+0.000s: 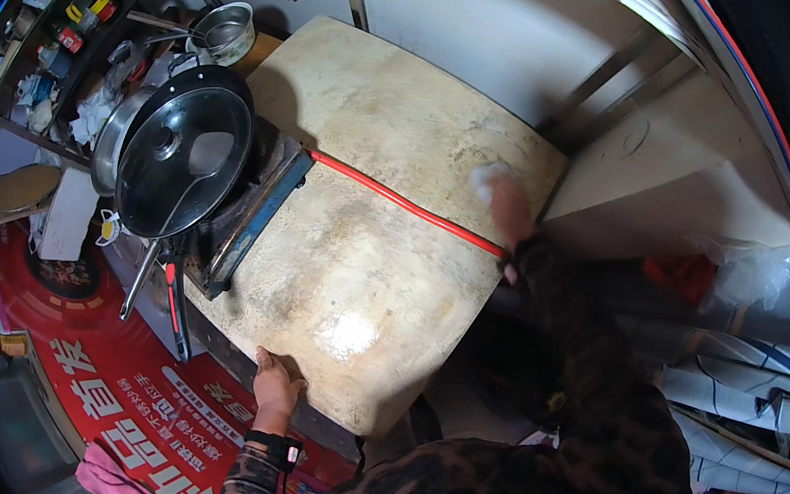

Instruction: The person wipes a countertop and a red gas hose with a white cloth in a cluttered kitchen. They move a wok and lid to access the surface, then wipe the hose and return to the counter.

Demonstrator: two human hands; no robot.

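Note:
My right hand (510,206) is over the far right part of a worn, stained, pale tabletop (363,258), with a crumpled white cloth or tissue (484,179) under its fingers; both are blurred. Below that wrist, a red gas hose (401,203) runs across the tabletop from a gas stove (254,223). My left hand (276,391) rests on the near left edge of the tabletop, thumb apart from the fingers, holding no loose object. On the stove sits a dark wok (232,84) under a glass lid (175,170); a metal utensil handle (142,280) crosses it.
A pot (228,34) stands behind the wok, near cluttered shelves (64,41). A black-and-red handle (175,311) juts out past the table's left edge. Red printed sheeting (136,415) lies lower left. A cabinet (667,145) and plastic bag (766,273) are at right.

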